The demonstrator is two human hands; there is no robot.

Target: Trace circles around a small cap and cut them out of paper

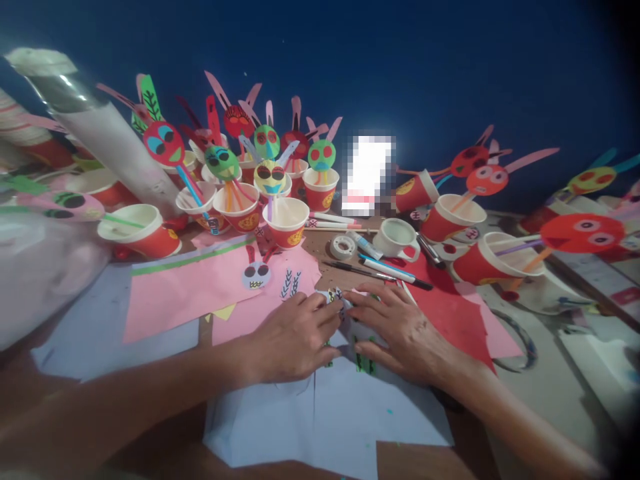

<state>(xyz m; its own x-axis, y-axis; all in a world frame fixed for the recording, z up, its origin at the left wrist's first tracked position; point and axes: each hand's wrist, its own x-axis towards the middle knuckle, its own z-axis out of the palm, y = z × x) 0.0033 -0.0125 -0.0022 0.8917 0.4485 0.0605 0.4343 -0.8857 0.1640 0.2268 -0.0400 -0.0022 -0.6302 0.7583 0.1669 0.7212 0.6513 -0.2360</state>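
My left hand is bent over the light blue paper, its fingertips at a small patterned paper piece. From the other side my right hand reaches to the same spot, its fingers spread. The fingers hide most of what lies between them. Small green pieces with black marks lie under and beside the right thumb. A pale round face cutout with red ears and two leaf-patterned strips rest on pink paper, beyond my left hand.
Red and white paper cups with insect-like faces on straws stand along the back. A tape roll, a white mug, pens and red paper lie beyond my hands. A long bottle leans at the left.
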